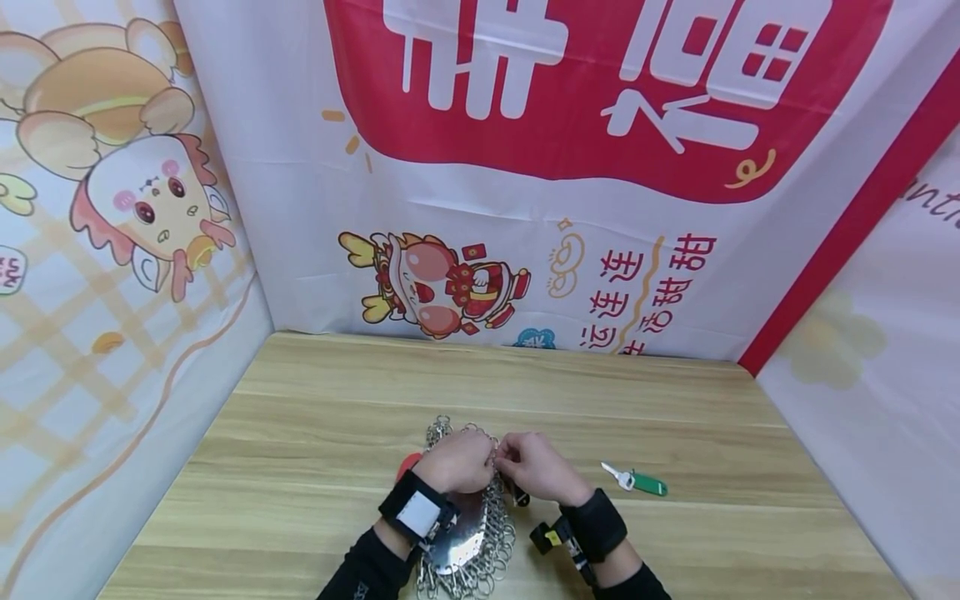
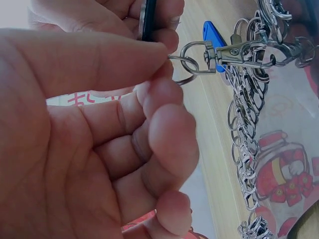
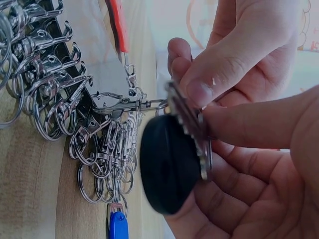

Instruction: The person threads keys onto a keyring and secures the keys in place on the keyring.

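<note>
My left hand (image 1: 461, 461) is over a shiny metal plate (image 1: 459, 546) edged with several snap hooks and split rings. In the left wrist view its thumb and forefinger pinch a split ring (image 2: 188, 63), which hangs from a swivel snap hook (image 2: 239, 55) on the plate. Close beside it, my right hand (image 1: 542, 468) holds a key with a black head (image 3: 167, 164). The key's toothed metal blade (image 3: 187, 117) lies against the ring and the fingertips. Whether the ring passes through the key is hidden.
A loose key with a green tag (image 1: 648, 484) lies on the wooden table (image 1: 720, 425) to the right. A blue tag (image 3: 118, 226) and a red tag (image 3: 118, 25) hang from other hooks. Printed cloth walls (image 1: 300, 250) stand behind and at both sides.
</note>
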The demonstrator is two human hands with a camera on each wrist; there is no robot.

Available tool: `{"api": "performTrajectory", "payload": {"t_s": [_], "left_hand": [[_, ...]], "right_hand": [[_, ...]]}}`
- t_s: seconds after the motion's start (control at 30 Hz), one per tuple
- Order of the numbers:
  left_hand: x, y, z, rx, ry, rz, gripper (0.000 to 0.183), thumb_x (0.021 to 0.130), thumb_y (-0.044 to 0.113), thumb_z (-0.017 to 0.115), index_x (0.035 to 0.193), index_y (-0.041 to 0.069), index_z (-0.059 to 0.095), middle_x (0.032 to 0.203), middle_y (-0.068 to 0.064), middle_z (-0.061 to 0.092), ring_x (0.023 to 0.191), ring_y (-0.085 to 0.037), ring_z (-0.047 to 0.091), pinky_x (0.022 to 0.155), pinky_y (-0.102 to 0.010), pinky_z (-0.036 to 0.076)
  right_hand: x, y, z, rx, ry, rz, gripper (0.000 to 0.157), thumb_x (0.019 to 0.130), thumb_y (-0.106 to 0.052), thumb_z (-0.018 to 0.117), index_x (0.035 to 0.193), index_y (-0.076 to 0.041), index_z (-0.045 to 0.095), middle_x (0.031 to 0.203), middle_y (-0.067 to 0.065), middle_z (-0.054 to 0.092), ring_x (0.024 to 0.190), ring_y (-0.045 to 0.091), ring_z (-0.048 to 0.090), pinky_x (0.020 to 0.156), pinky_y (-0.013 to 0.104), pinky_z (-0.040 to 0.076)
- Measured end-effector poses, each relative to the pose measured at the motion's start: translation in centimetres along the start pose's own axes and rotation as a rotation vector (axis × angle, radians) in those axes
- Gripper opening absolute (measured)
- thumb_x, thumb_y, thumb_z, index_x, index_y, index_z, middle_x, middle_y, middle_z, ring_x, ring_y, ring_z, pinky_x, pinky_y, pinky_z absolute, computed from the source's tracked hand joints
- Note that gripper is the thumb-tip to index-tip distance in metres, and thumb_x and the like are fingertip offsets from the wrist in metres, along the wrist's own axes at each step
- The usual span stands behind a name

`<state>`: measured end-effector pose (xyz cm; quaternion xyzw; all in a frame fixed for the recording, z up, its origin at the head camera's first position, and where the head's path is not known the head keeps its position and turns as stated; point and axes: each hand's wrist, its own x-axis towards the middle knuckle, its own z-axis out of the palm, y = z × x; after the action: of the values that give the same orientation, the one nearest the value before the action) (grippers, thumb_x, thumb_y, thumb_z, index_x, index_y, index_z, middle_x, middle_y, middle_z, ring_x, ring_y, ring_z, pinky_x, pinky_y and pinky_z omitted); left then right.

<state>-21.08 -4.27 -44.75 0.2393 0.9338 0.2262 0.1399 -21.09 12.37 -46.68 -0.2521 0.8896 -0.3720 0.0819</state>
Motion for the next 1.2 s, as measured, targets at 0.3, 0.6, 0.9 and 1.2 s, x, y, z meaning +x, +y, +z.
{"api": "performTrajectory", "payload": {"t_s": [0.3, 0.6, 0.9, 1.2], "left_hand": [[0.18, -0.22, 0.31, 0.002, 0.033, 0.028, 0.032, 0.082, 0.008, 0.06, 0.057, 0.015, 0.042, 0.053, 0.005, 0.037, 0.043, -0.01, 0.04, 0.044, -0.023, 0.031], [0.18, -0.09, 0.35, 0.02, 0.033, 0.052, 0.031, 0.083, 0.007, 0.059, 0.058, 0.015, 0.042, 0.055, 0.004, 0.038, 0.044, -0.01, 0.04, 0.045, -0.023, 0.032], [0.23, -0.1, 0.42, -0.001, 0.008, 0.029, 0.029, 0.082, 0.006, 0.058, 0.058, 0.015, 0.043, 0.056, 0.003, 0.038, 0.045, -0.011, 0.041, 0.045, -0.023, 0.032], [0.36, -0.18, 0.39, -0.01, 0.029, 0.039, 0.029, 0.082, 0.008, 0.058, 0.057, 0.015, 0.043, 0.055, 0.003, 0.04, 0.047, -0.011, 0.041, 0.047, -0.024, 0.033]], "right_hand": [[0.14, 0.32, 0.11, 0.012, 0.004, 0.016, 0.008, 0.091, -0.008, 0.06, 0.083, -0.008, 0.061, 0.067, -0.004, 0.057, 0.051, 0.005, 0.049, 0.046, 0.022, 0.042], [0.07, 0.39, 0.01, 0.032, 0.007, 0.024, 0.007, 0.091, -0.009, 0.06, 0.084, -0.009, 0.061, 0.067, -0.004, 0.057, 0.051, 0.006, 0.049, 0.045, 0.023, 0.042], [-0.11, 0.16, -0.25, -0.001, -0.005, -0.033, 0.01, 0.089, -0.011, 0.063, 0.079, -0.012, 0.06, 0.068, -0.002, 0.061, 0.052, 0.005, 0.051, 0.048, 0.023, 0.045], [0.01, 0.21, -0.39, 0.007, -0.011, -0.024, 0.01, 0.088, -0.007, 0.063, 0.08, -0.012, 0.061, 0.07, -0.003, 0.061, 0.058, 0.005, 0.053, 0.052, 0.024, 0.046]]}}
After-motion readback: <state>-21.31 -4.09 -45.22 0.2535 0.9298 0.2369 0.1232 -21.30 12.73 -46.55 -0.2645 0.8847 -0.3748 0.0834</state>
